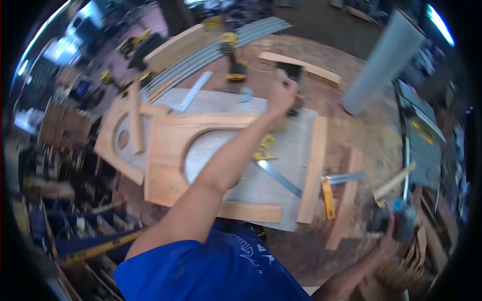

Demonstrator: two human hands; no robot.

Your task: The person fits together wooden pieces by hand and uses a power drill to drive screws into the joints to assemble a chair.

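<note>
My left hand (pixel 283 95) reaches across the workbench, fingers closed at a dark rectangular object (pixel 290 70); blur hides what they grip. At the lower right, my right hand (pixel 389 235) is wrapped round a teal and black power tool (pixel 404 220). Under my left arm lies a wooden panel (pixel 165 150) with a curved cut-out. A yellow clamp-like piece (pixel 263 148) and a metal strip (pixel 280 179) lie beside it. Farther right is a square with a yellow handle (pixel 328 198).
A yellow and black drill (pixel 234 60) stands near grey metal strips (pixel 256 32). Wooden boards (pixel 312 170) lie on the bench (pixel 376 135). A tall grey cylinder (pixel 384 62) rises at the back right, and a teal machine (pixel 424 145) stands at the right edge.
</note>
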